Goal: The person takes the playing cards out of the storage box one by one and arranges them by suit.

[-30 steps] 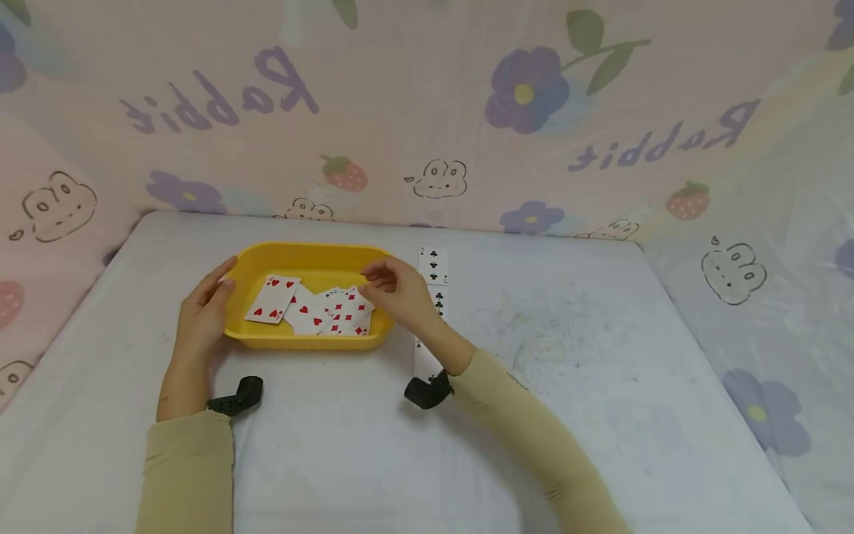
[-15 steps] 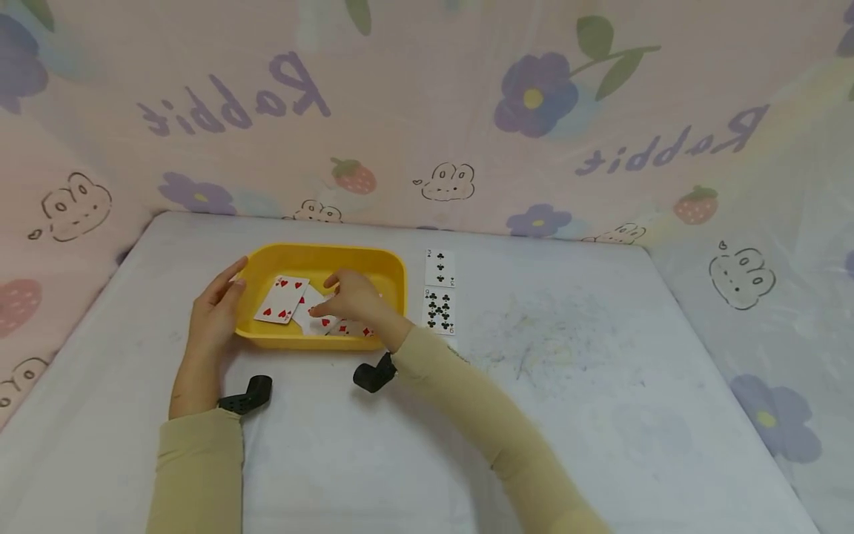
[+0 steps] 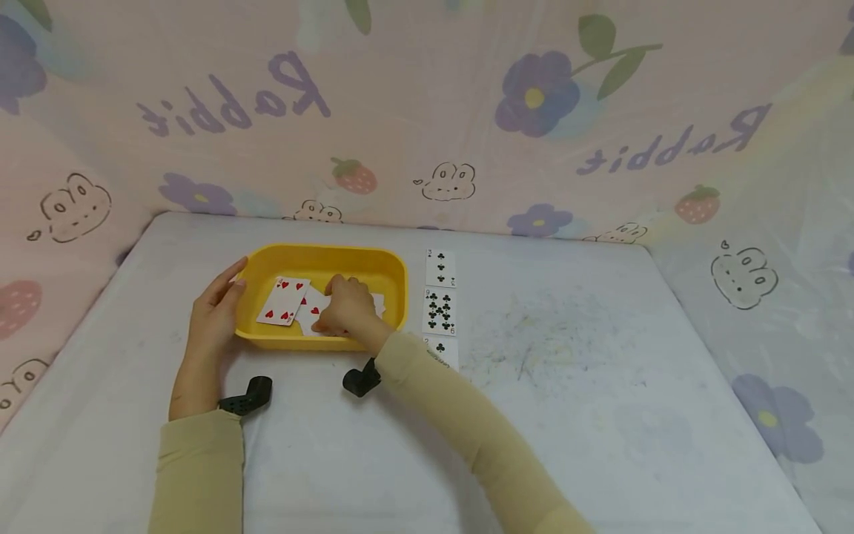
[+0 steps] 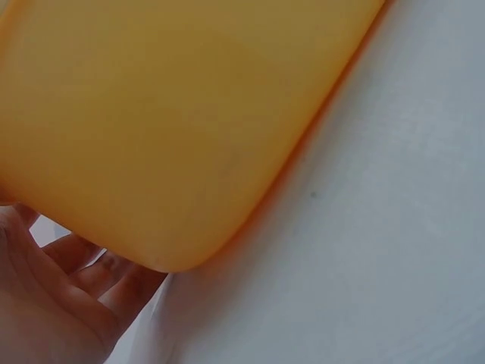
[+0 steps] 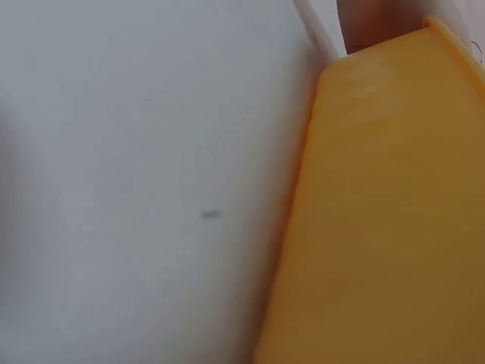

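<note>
**Open table to the right, crowded tray at left**

A yellow tray (image 3: 394, 274) sits left of centre, its raised walls fencing in red cards (image 3: 284, 300). The left hand (image 3: 212, 315) blocks its left side; the right hand (image 3: 347, 308) fills its middle. Three club cards (image 3: 440, 310) line its right edge. Beyond them, bare white table (image 3: 600, 386) lies open.

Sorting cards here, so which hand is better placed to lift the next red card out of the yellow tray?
Right. The right hand is already inside the yellow tray, resting on the red cards. The left hand is pressed against the tray's outer left side, probably steadying it.
</note>
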